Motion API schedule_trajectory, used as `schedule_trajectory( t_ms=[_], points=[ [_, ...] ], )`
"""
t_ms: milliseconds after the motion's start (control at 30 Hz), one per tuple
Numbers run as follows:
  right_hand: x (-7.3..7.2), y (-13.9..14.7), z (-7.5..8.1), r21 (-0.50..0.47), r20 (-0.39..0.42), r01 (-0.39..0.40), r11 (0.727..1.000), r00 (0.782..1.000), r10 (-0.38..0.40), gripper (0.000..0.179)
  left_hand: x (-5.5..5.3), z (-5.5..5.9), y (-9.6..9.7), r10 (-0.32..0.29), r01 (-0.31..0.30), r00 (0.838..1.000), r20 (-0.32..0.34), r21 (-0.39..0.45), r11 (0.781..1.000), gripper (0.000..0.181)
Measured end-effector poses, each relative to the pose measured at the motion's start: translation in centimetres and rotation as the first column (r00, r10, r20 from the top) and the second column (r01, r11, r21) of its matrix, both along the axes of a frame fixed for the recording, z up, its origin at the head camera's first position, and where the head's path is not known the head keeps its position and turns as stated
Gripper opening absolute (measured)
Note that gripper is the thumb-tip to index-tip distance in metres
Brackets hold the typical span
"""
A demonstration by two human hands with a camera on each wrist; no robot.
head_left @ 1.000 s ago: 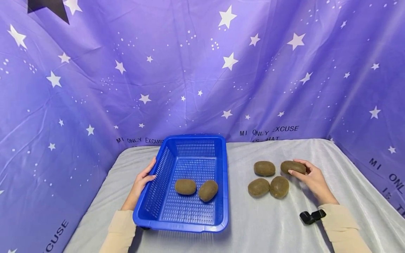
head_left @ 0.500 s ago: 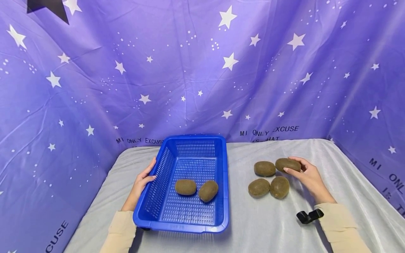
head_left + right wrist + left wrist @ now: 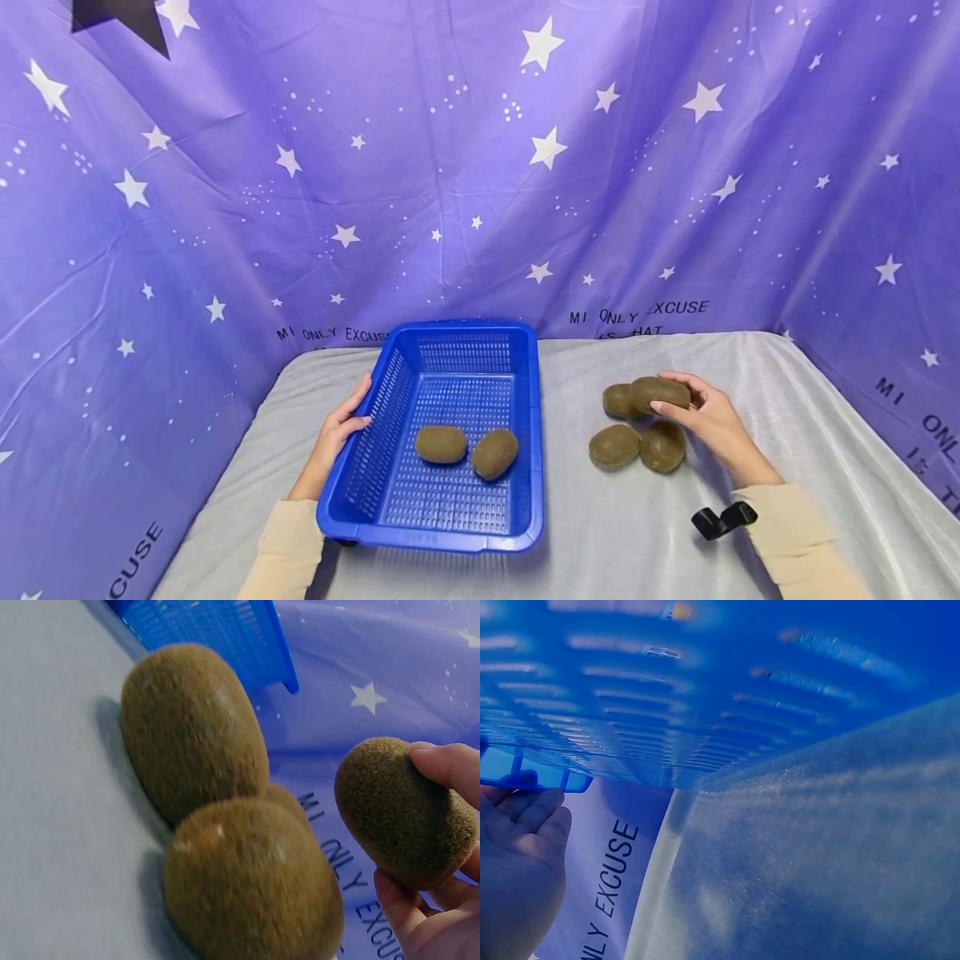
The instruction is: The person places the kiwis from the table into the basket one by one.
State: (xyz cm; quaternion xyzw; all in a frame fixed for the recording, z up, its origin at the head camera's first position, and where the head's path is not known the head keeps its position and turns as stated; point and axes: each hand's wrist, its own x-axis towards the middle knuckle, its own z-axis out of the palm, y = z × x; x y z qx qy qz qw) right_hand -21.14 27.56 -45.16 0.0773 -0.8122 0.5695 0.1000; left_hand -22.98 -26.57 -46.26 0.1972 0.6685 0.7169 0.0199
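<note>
My right hand (image 3: 714,425) grips a brown fuzzy kiwifruit (image 3: 651,392) between thumb and fingers. In the right wrist view this kiwifruit (image 3: 397,814) is lifted clear of the cloth. It partly covers another kiwifruit (image 3: 617,402) in the head view. Two more lie in front, an oval kiwifruit (image 3: 615,447) and a rounder kiwifruit (image 3: 663,447). At the left, my left hand (image 3: 336,437) holds the side rim of a blue plastic basket (image 3: 535,450), its fingers (image 3: 536,814) under the rim. Inside the basket rest a kiwifruit (image 3: 441,444) and a tilted kiwifruit (image 3: 494,454).
A light grey cloth (image 3: 600,533) covers the table. Purple star-printed curtains (image 3: 465,167) rise behind and at both sides. A black strap (image 3: 722,520) sticks out from my right wrist over the cloth.
My right hand has carried its kiwifruit leftward, from right of the group to in front of the back kiwifruit in view. My left hand, the basket and the other kiwifruits stay put.
</note>
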Motion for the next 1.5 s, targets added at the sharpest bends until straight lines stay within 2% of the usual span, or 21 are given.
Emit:
schedule_trajectory(
  t_ms=[300,567,867,1067,1233,1500],
  points=[
    [0.2,-1.9,0.5,0.023,-0.016,-0.043,0.999,0.999,0.044,0.048,-0.2,0.0,0.1,0.001,-0.001,1.000,-0.018,0.010,1.000,0.060],
    [0.6,-3.6,0.9,0.043,-0.010,-0.098,0.994,0.995,0.099,0.046,-0.1,0.0,0.0,0.001,-0.001,1.000,0.016,-0.008,1.000,0.061],
    [0.7,-5.3,1.3,-0.023,-0.013,-0.173,0.985,0.985,0.172,0.046,0.0,0.1,0.0,0.009,-0.009,1.000,0.028,-0.006,1.000,0.061],
    [0.7,-6.5,1.7,-0.069,-0.014,-0.214,0.974,0.977,0.213,0.047,0.0,0.1,0.0,0.012,-0.012,1.000,0.006,-0.002,1.000,0.061],
    [0.9,-7.5,2.2,-0.070,0.005,-0.238,0.969,0.971,0.239,0.048,0.0,0.1,0.1,0.023,-0.023,1.000,-0.009,-0.009,1.000,0.060],
    [1.2,-8.7,2.7,-0.092,0.002,-0.298,0.950,0.954,0.299,0.048,-0.2,0.2,0.1,0.027,-0.026,0.999,0.020,-0.018,0.999,0.061]
  ],
)
